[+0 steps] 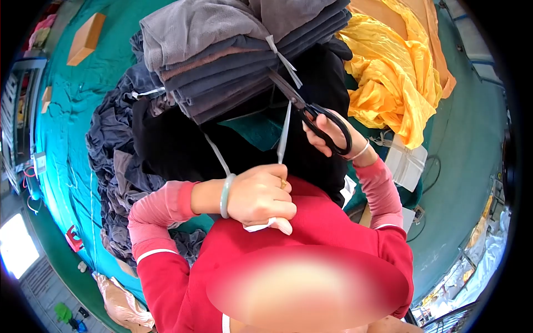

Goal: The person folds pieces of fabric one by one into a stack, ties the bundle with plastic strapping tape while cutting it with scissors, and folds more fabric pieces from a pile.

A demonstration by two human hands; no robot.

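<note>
A stack of folded grey cloths (219,66) rests on my black-clad lap, with a white tie strip (271,44) knotted at its upper edge. My left hand (261,197) is closed on a white strip (285,130) that runs taut up to the scissor blades, and some white material shows beneath its fingers. My right hand (332,132) has its fingers in the black handles of the scissors (298,101). Their blades lie against the front of the stack beside the strip; whether the strip is severed I cannot tell. Another white strip (215,152) slants from the stack's lower corner toward my left wrist.
Crumpled grey cloth (119,133) is heaped on the left over a teal sheet (69,122). Bright yellow fabric (388,66) lies at the right. A white box (405,164) sits near my right elbow. Cardboard boxes (86,40) stand at the far left.
</note>
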